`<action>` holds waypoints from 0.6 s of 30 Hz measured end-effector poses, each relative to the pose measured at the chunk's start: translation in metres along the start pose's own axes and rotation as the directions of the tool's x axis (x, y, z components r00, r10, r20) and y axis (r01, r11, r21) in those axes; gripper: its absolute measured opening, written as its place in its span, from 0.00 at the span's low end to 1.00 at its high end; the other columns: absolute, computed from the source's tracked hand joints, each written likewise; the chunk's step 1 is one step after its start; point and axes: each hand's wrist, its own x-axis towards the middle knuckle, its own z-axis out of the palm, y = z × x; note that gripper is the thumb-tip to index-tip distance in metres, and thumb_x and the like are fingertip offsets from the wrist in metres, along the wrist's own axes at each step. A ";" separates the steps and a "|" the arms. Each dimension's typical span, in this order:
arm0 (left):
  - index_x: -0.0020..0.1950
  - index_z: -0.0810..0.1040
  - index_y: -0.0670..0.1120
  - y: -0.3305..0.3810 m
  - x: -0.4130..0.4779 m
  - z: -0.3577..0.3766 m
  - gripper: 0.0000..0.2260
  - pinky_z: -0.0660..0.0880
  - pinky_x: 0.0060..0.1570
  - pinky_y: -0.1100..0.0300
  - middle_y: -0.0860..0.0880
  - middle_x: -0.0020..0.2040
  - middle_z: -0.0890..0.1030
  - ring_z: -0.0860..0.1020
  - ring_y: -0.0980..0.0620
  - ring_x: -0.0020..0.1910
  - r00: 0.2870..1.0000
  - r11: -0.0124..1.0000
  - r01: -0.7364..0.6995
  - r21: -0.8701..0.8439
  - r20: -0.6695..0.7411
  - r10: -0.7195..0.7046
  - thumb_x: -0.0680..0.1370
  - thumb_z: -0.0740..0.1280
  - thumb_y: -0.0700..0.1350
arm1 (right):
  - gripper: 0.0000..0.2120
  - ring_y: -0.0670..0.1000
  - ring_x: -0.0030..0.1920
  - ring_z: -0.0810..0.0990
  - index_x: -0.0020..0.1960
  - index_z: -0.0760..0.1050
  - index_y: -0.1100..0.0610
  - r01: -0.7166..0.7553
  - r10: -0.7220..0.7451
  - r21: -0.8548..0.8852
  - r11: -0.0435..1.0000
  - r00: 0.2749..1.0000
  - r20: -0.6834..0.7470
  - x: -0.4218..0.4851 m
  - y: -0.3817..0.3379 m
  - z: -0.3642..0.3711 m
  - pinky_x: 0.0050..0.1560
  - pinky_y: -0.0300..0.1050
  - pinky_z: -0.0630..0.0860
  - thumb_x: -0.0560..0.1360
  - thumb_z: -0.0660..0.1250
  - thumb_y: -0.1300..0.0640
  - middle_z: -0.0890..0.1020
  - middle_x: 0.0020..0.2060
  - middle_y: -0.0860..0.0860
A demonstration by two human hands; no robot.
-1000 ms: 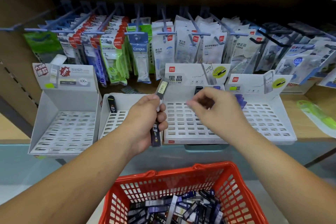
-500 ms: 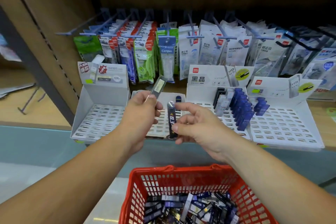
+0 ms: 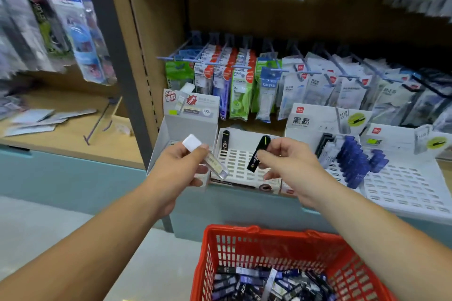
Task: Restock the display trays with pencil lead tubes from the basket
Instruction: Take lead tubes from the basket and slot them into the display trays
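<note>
- Two pencil lead tubes are in my hands, both held in front of the trays near the centre of my view.
- My left hand point(image 3: 181, 168) curls round a clear plastic tube with a square white cap point(image 3: 208, 157). The cap points toward ten o'clock. The tube is over the front of the leftmost white perforated display tray point(image 3: 188, 129).
- My right hand point(image 3: 291, 168) pinches a black tube with a green stripe point(image 3: 259, 154) between thumb and fingertips. Its top leans toward one o'clock, above the second white slotted tray point(image 3: 239, 164).
- A lone black tube point(image 3: 225, 143) stands at the back left of that second tray, at eleven o'clock from the one I hold.
- At three o'clock from my right hand, the third white tray point(image 3: 303, 134) carries rows of dark blue tubes point(image 3: 352, 161).
- The red plastic mesh basket point(image 3: 244, 247) sits at six o'clock, with loose tubes point(image 3: 256, 283) heaped in its bottom.
</note>
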 end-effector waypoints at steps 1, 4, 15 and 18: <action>0.55 0.82 0.46 -0.002 0.001 -0.004 0.09 0.82 0.42 0.54 0.49 0.44 0.88 0.86 0.50 0.45 1.000 1.000 0.013 -0.010 0.017 -0.013 0.85 0.65 0.50 | 0.04 0.53 0.37 0.83 0.50 0.79 0.62 0.028 -0.028 -0.005 1.000 1.000 -0.012 0.002 -0.006 0.006 0.39 0.51 0.83 0.77 0.72 0.64 0.82 0.39 0.58; 0.60 0.77 0.43 -0.006 0.005 -0.012 0.10 0.85 0.46 0.48 0.46 0.44 0.88 0.88 0.46 0.44 0.996 0.993 0.059 -0.097 0.073 -0.052 0.87 0.61 0.47 | 0.14 0.55 0.36 0.84 0.58 0.75 0.57 0.096 -0.096 0.008 0.995 0.995 -0.002 0.016 -0.016 0.028 0.39 0.50 0.84 0.76 0.72 0.68 0.82 0.31 0.53; 0.65 0.76 0.52 -0.033 0.043 -0.022 0.09 0.85 0.43 0.48 0.44 0.55 0.83 0.86 0.42 0.49 0.974 0.992 0.090 -0.083 0.214 -0.071 0.85 0.65 0.45 | 0.11 0.52 0.41 0.85 0.45 0.79 0.41 0.239 -0.272 -0.384 0.892 0.962 -0.034 0.079 0.006 0.072 0.49 0.55 0.83 0.76 0.74 0.58 0.84 0.38 0.48; 0.62 0.79 0.50 -0.041 0.048 -0.024 0.12 0.85 0.47 0.50 0.49 0.42 0.86 0.86 0.50 0.44 0.975 0.998 0.054 -0.021 0.216 -0.048 0.83 0.66 0.36 | 0.11 0.51 0.40 0.86 0.45 0.81 0.43 0.227 -0.259 -0.348 0.910 0.965 -0.047 0.087 0.014 0.071 0.49 0.57 0.84 0.76 0.74 0.60 0.85 0.37 0.48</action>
